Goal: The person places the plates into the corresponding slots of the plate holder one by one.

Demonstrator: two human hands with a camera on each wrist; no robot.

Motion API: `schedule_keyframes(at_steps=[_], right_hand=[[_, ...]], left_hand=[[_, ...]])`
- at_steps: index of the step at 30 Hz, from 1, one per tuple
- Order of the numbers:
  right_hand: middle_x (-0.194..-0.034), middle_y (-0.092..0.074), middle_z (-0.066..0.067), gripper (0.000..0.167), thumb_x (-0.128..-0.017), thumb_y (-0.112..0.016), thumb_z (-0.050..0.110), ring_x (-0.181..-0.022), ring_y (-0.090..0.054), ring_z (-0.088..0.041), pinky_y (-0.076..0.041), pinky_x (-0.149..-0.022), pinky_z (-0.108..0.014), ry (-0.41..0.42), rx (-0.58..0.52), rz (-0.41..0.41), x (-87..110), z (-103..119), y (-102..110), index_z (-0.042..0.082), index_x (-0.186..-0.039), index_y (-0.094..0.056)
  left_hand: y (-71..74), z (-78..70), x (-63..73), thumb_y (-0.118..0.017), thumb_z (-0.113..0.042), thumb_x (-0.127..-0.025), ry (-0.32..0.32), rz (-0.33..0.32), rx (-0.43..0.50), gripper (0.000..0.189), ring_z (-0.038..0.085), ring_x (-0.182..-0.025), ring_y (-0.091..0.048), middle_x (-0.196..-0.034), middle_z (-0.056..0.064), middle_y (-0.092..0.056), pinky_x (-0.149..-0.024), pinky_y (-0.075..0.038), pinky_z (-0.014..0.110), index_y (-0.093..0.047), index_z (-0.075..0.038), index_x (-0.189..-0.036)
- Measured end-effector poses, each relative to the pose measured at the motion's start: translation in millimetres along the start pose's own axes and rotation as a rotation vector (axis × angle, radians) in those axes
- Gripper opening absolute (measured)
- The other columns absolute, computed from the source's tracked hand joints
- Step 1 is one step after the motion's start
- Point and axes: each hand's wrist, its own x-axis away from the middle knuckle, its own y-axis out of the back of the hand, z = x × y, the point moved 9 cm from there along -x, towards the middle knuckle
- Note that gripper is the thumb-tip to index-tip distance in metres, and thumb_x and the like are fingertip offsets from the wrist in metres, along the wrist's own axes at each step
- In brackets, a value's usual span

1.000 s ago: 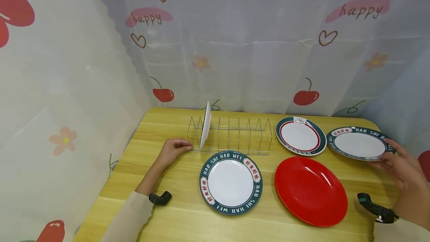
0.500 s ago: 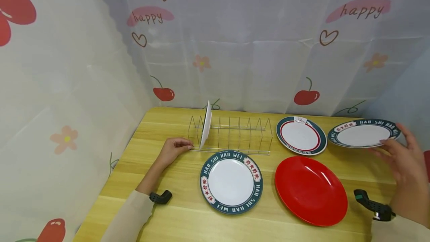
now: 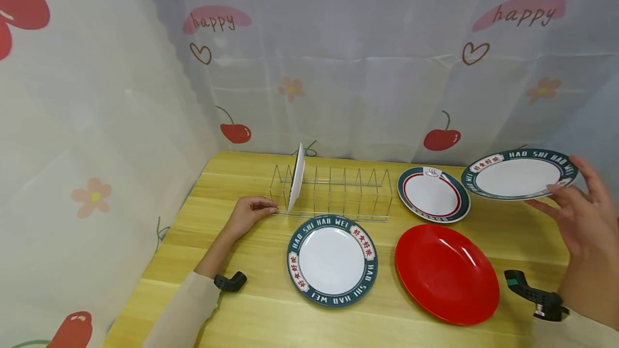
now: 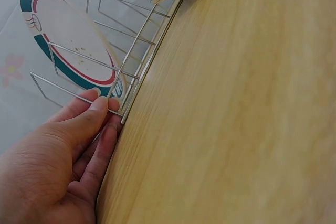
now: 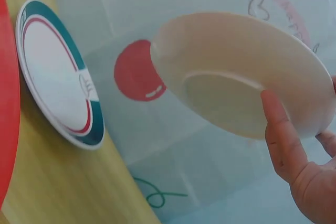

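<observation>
My left hand (image 3: 250, 216) pinches the left front corner of a wire dish rack (image 3: 360, 214); the left wrist view shows thumb and fingertips on the thin rod (image 4: 116, 111). One plate (image 3: 296, 179) stands on edge in the rack near its left end, its green and red ringed face (image 4: 73, 35) toward the left wrist camera. At the right, my right hand (image 3: 580, 208) grips a green-rimmed white plate (image 3: 519, 176) by its right edge and holds it tilted above the table. The right wrist view shows its plain underside (image 5: 231, 66), with fingers spread beneath it.
A matching green-rimmed plate (image 3: 332, 262) lies in front of the rack. Further right are a red plate (image 3: 447, 275) and, behind it, a plate with a red ring (image 3: 433, 195). A curtain (image 3: 338, 95) hangs along the wooden table's (image 3: 261, 305) back edge.
My right hand has raised the green-rimmed plate up from the table's right side, most recently shifting it slightly left. My left hand stays at the rack's corner.
</observation>
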Motion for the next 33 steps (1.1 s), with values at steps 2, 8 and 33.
schedule_keyframes(at_steps=[2, 8, 33], right_hand=[[-0.147, -0.035, -0.003, 0.066, -0.101, -0.045, -0.012, -0.099, -0.065, -0.009, -0.060, -0.066, -0.024, 0.010, -0.002, 0.013, -0.2, 3.1, -8.2, 0.019, -0.158, -0.035], [-0.138, -0.050, -0.007, 0.066, -0.098, -0.049, -0.015, -0.099, -0.066, -0.012, -0.061, -0.065, -0.027, 0.019, -0.037, 0.020, 2.7, 12.0, -35.8, 0.016, -0.156, -0.040], [-0.132, -0.049, -0.014, 0.068, -0.096, -0.049, -0.018, -0.099, -0.064, -0.019, -0.060, -0.071, -0.030, 0.034, 0.014, 0.253, 24.8, 21.5, -160.1, 0.009, -0.157, -0.037]], left_hand=[[-0.3, -0.5, 0.6, -0.079, -0.012, -0.090, -0.002, 0.002, 0.001, 0.009, 0.021, -0.092, -0.073, -0.097, 0.005, -0.077, -0.079, -0.059, 0.028, -0.081, -0.009, -0.098], [-0.9, -0.5, 2.2, -0.080, -0.015, -0.089, 0.011, 0.005, 0.003, 0.010, 0.020, -0.092, -0.073, -0.097, 0.005, -0.077, -0.079, -0.059, 0.028, -0.081, -0.010, -0.098], [1.4, -6.6, 1.3, -0.079, -0.012, -0.089, -0.009, 0.008, 0.010, 0.009, 0.019, -0.092, -0.073, -0.097, 0.004, -0.078, -0.079, -0.059, 0.027, -0.081, -0.010, -0.098]])
